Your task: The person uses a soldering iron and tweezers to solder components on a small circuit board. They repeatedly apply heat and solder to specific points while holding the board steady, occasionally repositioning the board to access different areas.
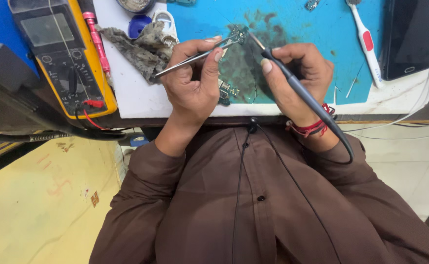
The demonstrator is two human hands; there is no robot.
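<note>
Left hand (192, 80) pinched shut on tweezers (195, 56), tips gripping small circuit board (237, 35) above stained blue mat (317, 29). Right hand (297, 73) curled closed round dark soldering iron (293, 80), tip just beside board, touching or not unclear. Iron cable looping down past red wrist thread (310, 128). Second small board (226, 90) on mat under left hand, partly hidden. Yellow multimeter (60, 54), grey rag (141, 46), toothbrush (366, 41), black phone (410, 34) around mat on white bench (131, 98).
</note>
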